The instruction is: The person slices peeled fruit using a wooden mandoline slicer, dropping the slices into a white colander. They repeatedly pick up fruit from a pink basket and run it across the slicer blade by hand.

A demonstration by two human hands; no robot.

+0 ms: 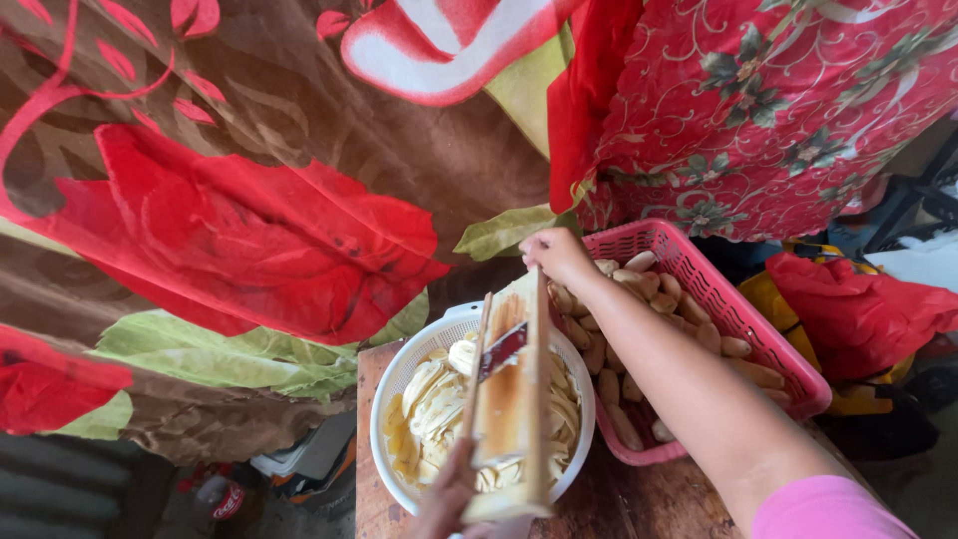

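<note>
Right hand [555, 255] is at 12 o'clock of the wooden slicer board [511, 394], fingers curled shut at its far end. Looks like it is pressing something down there, but what sits under the palm is hidden, so I can't tell what it grips.

Left hand [449, 499] is at 6 o'clock, low in frame, clamped on the near end of the board. Likely bracing it so it doesn't slide.

The board lies tilted across the white colander [391, 384], blade slot near mid-length. That way slices drop straight in: pale yellow slices [427, 404] are piled under it.

Pink basket [728, 299] sits at 3 o'clock, touching the colander, full of peeled pale fruit [609, 384]. Close to the right hand, so easy reach.

Both containers sit on a wooden table [639, 494]. Red floral cloth [220, 220] hangs at 10 to 12 o'clock, and a red plastic bag [858, 309] lies past the basket.
</note>
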